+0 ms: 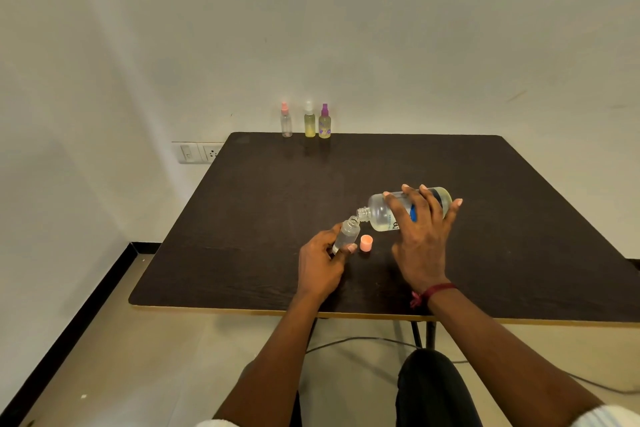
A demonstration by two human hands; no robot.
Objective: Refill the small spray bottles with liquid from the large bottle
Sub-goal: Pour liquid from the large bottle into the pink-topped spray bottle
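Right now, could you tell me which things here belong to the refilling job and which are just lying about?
Job: large bottle, small bottle, pink cap, pink-top sprayer, white-top sprayer, purple-top sprayer.
Lying about: wall socket, floor cable.

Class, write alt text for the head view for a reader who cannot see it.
A person's right hand tips a large bottle toward a small open bottle gripped in the left hand over a dark table. A pink cap lies nearby; three spray bottles stand beyond.

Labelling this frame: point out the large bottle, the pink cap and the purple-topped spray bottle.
large bottle (380, 215): head view, clear shoulder.
pink cap (366, 243): head view, its side.
purple-topped spray bottle (324, 129): head view, its body.
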